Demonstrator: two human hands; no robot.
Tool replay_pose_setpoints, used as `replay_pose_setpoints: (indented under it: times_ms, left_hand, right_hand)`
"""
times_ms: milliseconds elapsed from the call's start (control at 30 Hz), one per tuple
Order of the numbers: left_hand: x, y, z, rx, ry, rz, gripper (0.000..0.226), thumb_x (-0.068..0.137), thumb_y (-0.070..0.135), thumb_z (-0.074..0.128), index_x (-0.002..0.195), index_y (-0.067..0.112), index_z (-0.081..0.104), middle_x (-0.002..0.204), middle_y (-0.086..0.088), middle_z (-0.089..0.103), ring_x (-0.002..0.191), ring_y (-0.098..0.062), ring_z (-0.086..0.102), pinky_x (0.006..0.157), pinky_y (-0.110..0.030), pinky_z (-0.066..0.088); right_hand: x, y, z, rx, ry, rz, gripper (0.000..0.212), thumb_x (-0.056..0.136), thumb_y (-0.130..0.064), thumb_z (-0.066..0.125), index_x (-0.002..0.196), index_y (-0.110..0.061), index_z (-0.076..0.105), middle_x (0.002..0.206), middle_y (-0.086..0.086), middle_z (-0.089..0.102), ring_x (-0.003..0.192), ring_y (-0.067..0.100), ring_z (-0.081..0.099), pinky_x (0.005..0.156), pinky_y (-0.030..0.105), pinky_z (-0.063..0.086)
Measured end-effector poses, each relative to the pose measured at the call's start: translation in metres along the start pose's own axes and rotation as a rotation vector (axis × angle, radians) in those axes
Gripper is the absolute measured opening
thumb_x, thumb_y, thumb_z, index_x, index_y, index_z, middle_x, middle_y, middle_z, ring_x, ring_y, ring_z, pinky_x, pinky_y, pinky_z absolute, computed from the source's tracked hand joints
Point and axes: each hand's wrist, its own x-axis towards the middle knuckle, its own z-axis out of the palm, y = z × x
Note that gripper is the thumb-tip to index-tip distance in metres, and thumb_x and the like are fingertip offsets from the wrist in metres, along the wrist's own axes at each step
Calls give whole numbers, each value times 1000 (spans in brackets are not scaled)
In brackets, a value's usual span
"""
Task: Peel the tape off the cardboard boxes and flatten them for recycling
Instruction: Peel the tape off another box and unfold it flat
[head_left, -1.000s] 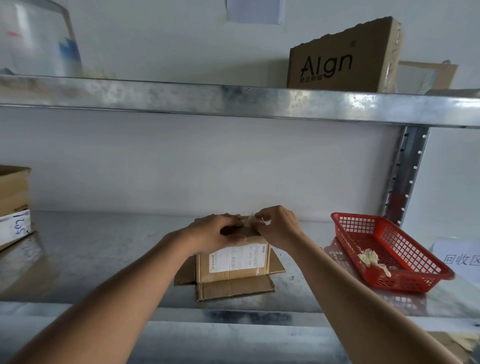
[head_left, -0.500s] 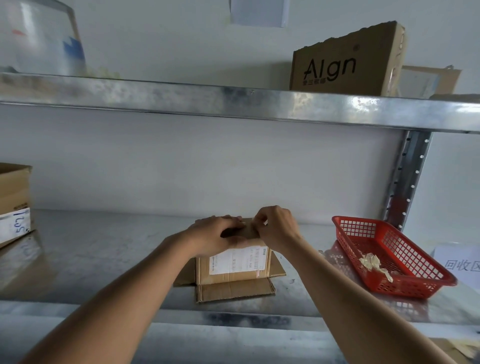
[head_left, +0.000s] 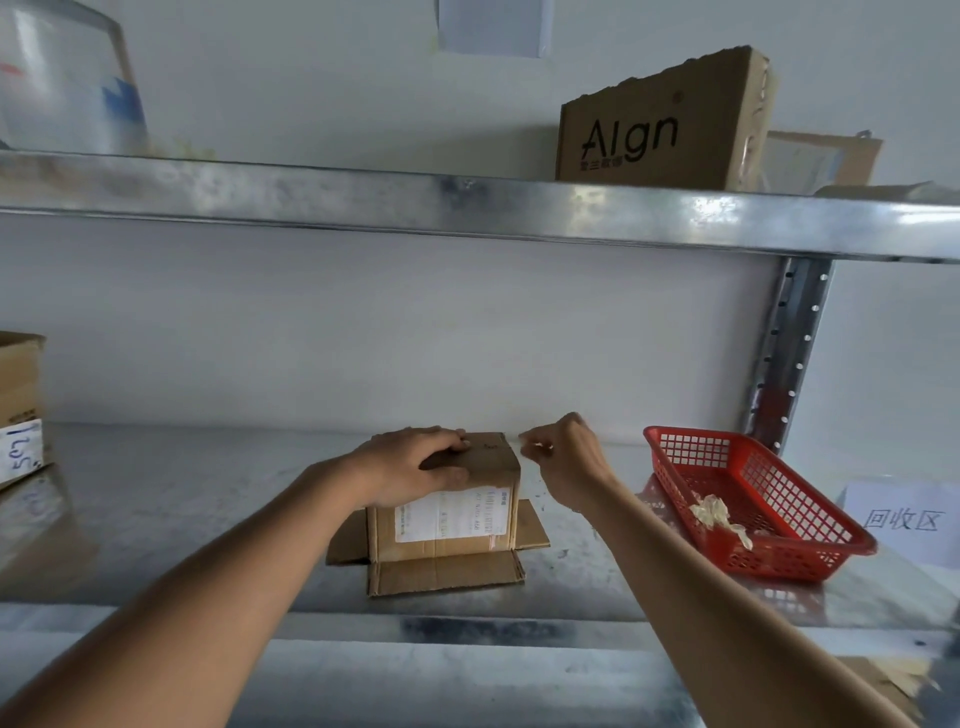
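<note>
On the metal shelf (head_left: 156, 519), near its front edge and about in the middle, stands a small cardboard box (head_left: 447, 514) with a white label (head_left: 452, 514) on the side that faces the camera. Its bottom flaps are folded out and lie flat on the shelf around it. The left hand (head_left: 415, 467) rests on top of the box, with the fingers spread over the top and the thumb against the front side near the label, so it grips the upper left part of the box. The right hand (head_left: 566, 457) is in the air just beside the upper right corner of the box and does not touch it. Its fingertips are closed together in a pinch on a small pale piece of tape (head_left: 543, 446), which is hard to see well. To the right, apart from the box, a red plastic basket (head_left: 810, 551) stands on the shelf, and some crumpled pale tape scraps (head_left: 714, 512) lie inside it.
</note>
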Motion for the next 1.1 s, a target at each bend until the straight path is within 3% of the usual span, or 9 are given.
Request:
replay_pose_setpoints:
  times_ms: [133, 233, 300, 367, 500, 633, 800, 900, 1100]
  left_hand:
    - [-5, 4, 0, -1, 15, -8, 58, 98, 65, 51, 152, 46, 39, 162, 26, 29, 145, -11, 35, 116, -41, 36]
    - [-6, 5, 0, -12, 18, -18, 59, 98, 65, 52, 152, 46, 39, 163, 27, 28, 146, -11, 34, 117, -42, 35]
    - [-5, 4, 0, -27, 9, -30, 60, 97, 67, 52, 151, 48, 39, 163, 26, 29, 145, -11, 35, 117, -42, 36]
    - [-3, 3, 0, -50, 1, -35, 59, 96, 67, 53, 150, 48, 40, 162, 27, 29, 144, -12, 36, 116, -43, 36]
    - [-3, 3, -4, -87, -42, -25, 56, 99, 61, 53, 151, 47, 40, 162, 32, 24, 148, -10, 31, 121, -43, 31]
    - [-2, 12, -19, -26, -149, -113, 52, 104, 52, 50, 154, 46, 35, 167, 24, 20, 159, -24, 0, 125, -52, 12]
    - [2, 59, -8, 163, -68, -206, 64, 105, 63, 25, 158, 29, 28, 164, -3, 32, 155, -34, 17, 122, -55, 16]
    - [6, 63, 17, 278, 15, -161, 97, 89, 88, 20, 163, 26, 17, 166, 3, 20, 148, -33, 29, 120, -57, 26]
    - [10, 29, 19, 361, 132, -23, 80, 94, 81, 28, 161, 38, 22, 160, 17, 23, 146, -19, 32, 115, -46, 36]
  right_hand:
    - [-4, -12, 4, -48, -154, -35, 26, 94, 13, 44, 78, 5, 62, 82, 6, 52, 71, 22, 48, 53, 33, 34]
    - [-4, -11, 3, 139, -213, 12, 27, 93, 10, 39, 98, 6, 66, 82, 16, 60, 70, 28, 56, 56, 35, 38]
    - [-7, -9, 1, 370, -194, 82, 33, 99, 4, 44, 125, -1, 64, 103, 16, 70, 92, 31, 70, 76, 41, 60]
    - [-10, -3, 2, 566, -126, 127, 29, 101, -8, 60, 129, -13, 66, 106, 7, 71, 96, 26, 73, 92, 45, 60]
    - [-16, 2, 7, 847, -53, 210, 12, 89, -13, 80, 100, -13, 76, 106, 5, 75, 95, 24, 75, 86, 35, 63]
    - [-18, 1, 11, 949, -54, 251, 14, 84, -10, 83, 98, -9, 80, 96, 6, 80, 95, 26, 76, 89, 37, 62]
    - [-24, -9, 6, 759, -19, 234, 10, 91, -11, 77, 92, -20, 81, 87, 2, 79, 81, 18, 71, 72, 26, 61]
    - [-27, -10, 5, 564, 13, 209, 16, 94, -17, 74, 83, -27, 79, 78, -2, 77, 69, 13, 64, 65, 32, 57]
    - [-41, 3, -3, 438, -22, 206, 12, 95, -15, 68, 91, -17, 80, 81, 0, 75, 69, 10, 61, 61, 26, 50]
